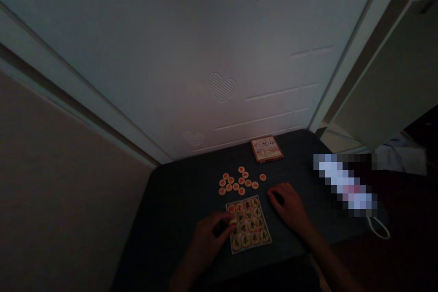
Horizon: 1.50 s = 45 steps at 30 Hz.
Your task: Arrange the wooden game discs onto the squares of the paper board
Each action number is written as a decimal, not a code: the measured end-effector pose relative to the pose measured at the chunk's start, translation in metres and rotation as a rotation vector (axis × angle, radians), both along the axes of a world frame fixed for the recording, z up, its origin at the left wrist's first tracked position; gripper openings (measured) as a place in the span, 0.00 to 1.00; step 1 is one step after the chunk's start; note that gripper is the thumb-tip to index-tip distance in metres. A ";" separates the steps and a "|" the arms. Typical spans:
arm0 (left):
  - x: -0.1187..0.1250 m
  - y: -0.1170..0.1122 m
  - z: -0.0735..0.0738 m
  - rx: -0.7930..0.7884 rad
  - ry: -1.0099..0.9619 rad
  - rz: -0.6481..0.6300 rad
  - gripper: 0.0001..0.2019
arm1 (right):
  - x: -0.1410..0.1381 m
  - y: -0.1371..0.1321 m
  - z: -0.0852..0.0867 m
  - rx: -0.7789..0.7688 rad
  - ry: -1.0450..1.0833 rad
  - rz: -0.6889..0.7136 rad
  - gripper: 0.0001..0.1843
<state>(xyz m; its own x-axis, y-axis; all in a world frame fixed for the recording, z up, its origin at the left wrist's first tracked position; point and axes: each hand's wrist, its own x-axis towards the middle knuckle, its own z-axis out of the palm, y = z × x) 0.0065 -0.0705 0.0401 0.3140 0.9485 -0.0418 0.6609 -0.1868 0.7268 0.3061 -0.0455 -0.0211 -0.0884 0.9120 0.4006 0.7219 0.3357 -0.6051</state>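
My left hand is closed in a pinch over the left side of a square, white-edged tray. Between its thumb and fingertips is a round wooden Chinese chess piece, seen almost edge-on. Rows of chess pieces fill the tray, mostly with black characters; red ones sit at its upper left corner. My right hand rests on the table to the right of the tray, its fingers curled and thumb against them, with nothing visible in it. Several loose red-character pieces lie beyond the tray.
The dark table stands against a white panel with raised hearts. A flat square box with a red edge lies at the back. On the right is a blurred-out object with a white loop. The light is dim.
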 end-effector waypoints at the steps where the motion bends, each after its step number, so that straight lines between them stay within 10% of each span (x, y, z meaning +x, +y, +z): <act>1: 0.001 0.000 0.001 -0.006 -0.003 -0.008 0.08 | 0.000 0.000 0.000 -0.003 0.000 -0.003 0.07; 11: 0.010 -0.002 0.019 0.019 0.139 -0.095 0.07 | -0.001 -0.001 0.001 -0.034 0.018 -0.011 0.06; 45: 0.012 -0.005 0.009 0.242 0.263 -0.130 0.08 | -0.001 0.000 0.004 -0.051 -0.004 -0.010 0.06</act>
<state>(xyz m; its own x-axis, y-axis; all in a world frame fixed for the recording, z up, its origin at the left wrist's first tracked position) 0.0182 -0.0756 0.0496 0.4410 0.8937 0.0832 0.7785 -0.4270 0.4600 0.3054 -0.0457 -0.0172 -0.0808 0.9321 0.3531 0.7275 0.2974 -0.6183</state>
